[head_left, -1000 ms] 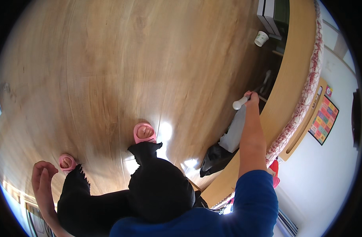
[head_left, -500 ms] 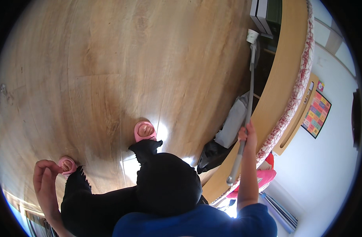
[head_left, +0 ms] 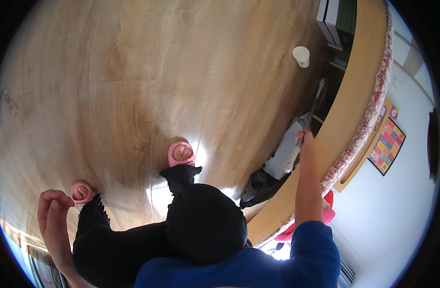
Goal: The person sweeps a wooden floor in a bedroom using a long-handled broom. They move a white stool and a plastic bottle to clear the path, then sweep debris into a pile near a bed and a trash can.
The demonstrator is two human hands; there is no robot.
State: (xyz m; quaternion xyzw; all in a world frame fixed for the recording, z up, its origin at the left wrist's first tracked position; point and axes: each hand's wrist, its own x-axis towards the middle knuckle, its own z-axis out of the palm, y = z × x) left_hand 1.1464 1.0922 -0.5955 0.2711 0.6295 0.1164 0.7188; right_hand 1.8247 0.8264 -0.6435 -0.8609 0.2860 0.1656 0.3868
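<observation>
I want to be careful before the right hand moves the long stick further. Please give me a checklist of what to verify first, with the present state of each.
1. Grip of right hand on the thin grey stick: ok, fingers closed around its lower part.
2. Far end of the stick free of the shelf edge: cannot tell, it is blurred in shadow.
3. White cup apart from the stick: ok, it stands beyond the tip.
4. White bag and black bag out of the way: not ok, they lie just under the hand.
5. Left hand free: ok, it holds nothing.
6. Feet in pink slippers flat on the wooden floor: ok.
</observation>
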